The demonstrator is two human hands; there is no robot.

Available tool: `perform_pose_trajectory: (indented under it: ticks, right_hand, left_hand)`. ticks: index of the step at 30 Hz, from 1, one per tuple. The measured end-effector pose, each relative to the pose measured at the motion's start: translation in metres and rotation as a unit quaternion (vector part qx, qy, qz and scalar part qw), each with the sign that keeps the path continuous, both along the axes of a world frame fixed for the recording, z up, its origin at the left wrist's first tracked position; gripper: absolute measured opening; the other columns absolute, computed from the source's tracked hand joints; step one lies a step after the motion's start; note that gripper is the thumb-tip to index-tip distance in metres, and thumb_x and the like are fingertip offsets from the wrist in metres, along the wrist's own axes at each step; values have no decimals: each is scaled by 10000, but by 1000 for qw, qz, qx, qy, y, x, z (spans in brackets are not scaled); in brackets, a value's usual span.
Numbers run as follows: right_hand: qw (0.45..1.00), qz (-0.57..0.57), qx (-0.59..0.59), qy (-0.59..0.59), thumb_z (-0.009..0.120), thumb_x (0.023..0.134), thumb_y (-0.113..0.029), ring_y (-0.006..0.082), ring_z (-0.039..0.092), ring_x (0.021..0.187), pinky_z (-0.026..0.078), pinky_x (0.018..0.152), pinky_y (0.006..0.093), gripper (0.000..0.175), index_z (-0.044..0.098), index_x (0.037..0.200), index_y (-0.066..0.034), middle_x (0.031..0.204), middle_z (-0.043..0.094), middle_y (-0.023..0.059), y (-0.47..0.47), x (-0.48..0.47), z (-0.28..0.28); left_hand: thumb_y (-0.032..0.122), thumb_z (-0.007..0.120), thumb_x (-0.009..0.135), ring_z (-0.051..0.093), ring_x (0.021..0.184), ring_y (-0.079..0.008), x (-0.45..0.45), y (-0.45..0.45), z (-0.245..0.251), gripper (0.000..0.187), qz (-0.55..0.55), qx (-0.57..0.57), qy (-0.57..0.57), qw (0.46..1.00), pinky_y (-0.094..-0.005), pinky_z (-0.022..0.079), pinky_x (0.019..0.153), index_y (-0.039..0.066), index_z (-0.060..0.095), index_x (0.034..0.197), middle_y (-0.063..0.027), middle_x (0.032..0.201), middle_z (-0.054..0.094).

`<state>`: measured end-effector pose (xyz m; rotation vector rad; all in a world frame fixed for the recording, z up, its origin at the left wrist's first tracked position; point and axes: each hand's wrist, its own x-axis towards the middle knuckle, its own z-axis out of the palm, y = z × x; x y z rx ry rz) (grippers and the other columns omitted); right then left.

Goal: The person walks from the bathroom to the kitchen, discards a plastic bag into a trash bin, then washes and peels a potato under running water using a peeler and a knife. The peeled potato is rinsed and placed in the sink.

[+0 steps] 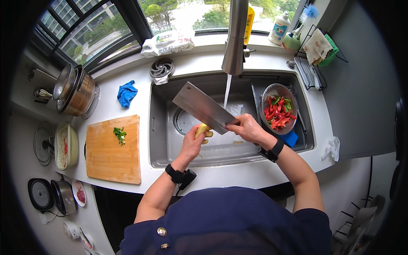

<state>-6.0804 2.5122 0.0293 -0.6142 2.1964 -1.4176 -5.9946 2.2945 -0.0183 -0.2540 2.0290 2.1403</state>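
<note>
My left hand (pixel 192 143) holds a piece of ginger root (pixel 203 130) over the sink basin (pixel 172 156). In my right hand (pixel 248 129) is the handle of a broad cleaver (pixel 204 105), its blade slanting up to the left and partly covering the ginger. Water (pixel 227 91) runs from the steel faucet (pixel 234 41) behind the blade. A few yellowish scraps (pixel 237 142) lie on the basin floor below my hands.
Sliced red and green peppers (pixel 279 111) fill a bowl at the sink's right. Chopped scallion (pixel 120 135) lies on a wooden cutting board (pixel 111 159) to the left. Near it are a blue cloth (pixel 127 93) and a drain strainer (pixel 162 67). A bottle (pixel 280 28) stands on the sill.
</note>
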Motion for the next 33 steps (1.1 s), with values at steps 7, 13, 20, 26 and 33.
perform_pose_trajectory:
  ticks: [7, 13, 20, 26, 33]
  right_hand:
    - [975, -65, 192, 92, 634, 800, -255, 340, 629, 709, 490, 657, 393, 204, 700, 844, -66, 723, 634, 186, 16, -25, -9]
    - [982, -86, 127, 111, 624, 821, -219, 313, 603, 606, 455, 570, 366, 185, 693, 865, -53, 667, 605, 188, 14, -25, 3]
    - [929, -50, 0, 368, 655, 790, -168, 285, 591, 558, 449, 473, 365, 90, 672, 860, -115, 652, 599, 103, -4, 11, 23]
    - [856, -16, 72, 512, 643, 595, -26, 175, 528, 487, 431, 438, 302, 445, 664, 1025, -139, 610, 484, 26, -14, 50, 26]
    - [815, -27, 97, 571, 561, 733, -106, 140, 506, 475, 415, 440, 286, 317, 647, 1036, -138, 614, 455, 14, -14, 55, 26]
  left_hand:
    - [103, 465, 910, 594, 987, -140, 4, -6, 16, 348, -21, -5, 57, 998, -273, 498, 780, 16, 468, 1247, -61, 1114, 602]
    - [200, 383, 918, 497, 682, -105, -7, -8, -3, 312, 61, 241, -89, 965, -222, 401, 582, 11, 528, 1118, -48, 897, 582]
    - [458, 314, 967, 468, 604, -108, -8, -10, -10, 447, 41, 265, -100, 958, -231, 359, 527, 70, 532, 934, -25, 731, 539]
    - [486, 334, 967, 507, 729, -96, -8, 20, -10, 485, 126, 244, 2, 961, -252, 451, 678, 38, 511, 1024, -37, 914, 547]
    - [349, 546, 915, 566, 831, -140, -4, 16, 8, 439, 63, 430, -93, 896, -290, 482, 765, -12, 508, 1163, -90, 983, 568]
